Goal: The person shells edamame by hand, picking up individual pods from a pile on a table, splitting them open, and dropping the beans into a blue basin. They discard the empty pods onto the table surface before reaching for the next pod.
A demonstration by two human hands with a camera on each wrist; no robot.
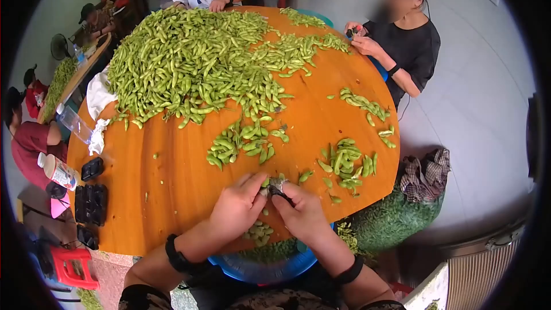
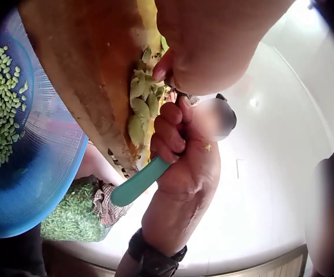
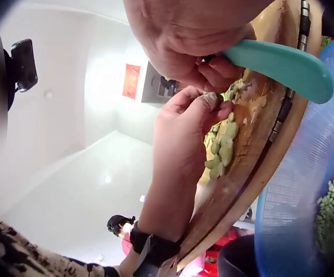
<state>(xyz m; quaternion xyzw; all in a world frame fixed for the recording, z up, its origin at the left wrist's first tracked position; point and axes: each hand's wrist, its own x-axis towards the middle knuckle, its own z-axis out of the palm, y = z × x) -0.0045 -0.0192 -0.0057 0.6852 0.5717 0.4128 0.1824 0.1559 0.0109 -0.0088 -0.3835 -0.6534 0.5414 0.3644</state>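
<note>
At the near table edge in the head view, my left hand [image 1: 236,204] pinches a small green pod [image 1: 265,183] between thumb and fingers. Touching close beside it, my right hand [image 1: 303,213] grips a tool whose teal handle [image 2: 138,183] sticks out below the curled fingers in both wrist views; its working end is mostly hidden. Pale green pieces [image 3: 221,151] lie on the wood just below both hands. Loose green pods [image 1: 238,142] lie beyond the hands, with another cluster [image 1: 346,161] to the right.
A large pod heap [image 1: 178,63] covers the table's far left. Below the near edge is a blue basket [image 2: 69,153] holding green beans. A filled bag [image 1: 390,218] stands at right. Black containers [image 1: 90,204] and bottles [image 1: 60,172] line the left edge. People sit around the table.
</note>
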